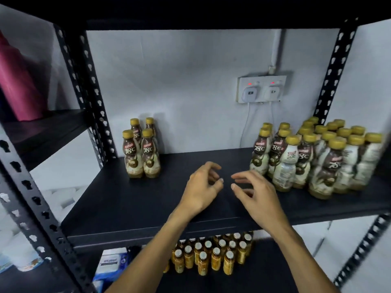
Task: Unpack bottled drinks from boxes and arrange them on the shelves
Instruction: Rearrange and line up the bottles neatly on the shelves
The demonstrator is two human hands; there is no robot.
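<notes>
Four gold-capped coffee bottles (141, 149) stood in a tight square at the back left of the black shelf (131, 204), close to the wall. A much larger cluster (317, 157) of the same drink crowded the shelf's right end, some labels facing out and some turned away. Over the middle of the board, between the two groups, both hands hovered and held nothing. The left hand (203, 187) had its fingers loosely curled, with thumb and fingertips apart. The right hand (254, 191) was looser, its fingers reaching toward the left one and its back near the closest bottle of the right group. Whether either hand brushed the board could not be told. No box showed, so the step looked like a pause between loads, or a moment of judging where the next row should go. To do it well, new bottles would best go in from the wall forward, in straight rows that join the two groups. Each should be set down upright with its label outward. The right forearm should keep off the front bottles, which would tip easily. Below, smaller amber bottles (211, 256) filled the lower shelf, and a wall socket (261, 88) with two plugs sat behind.
</notes>
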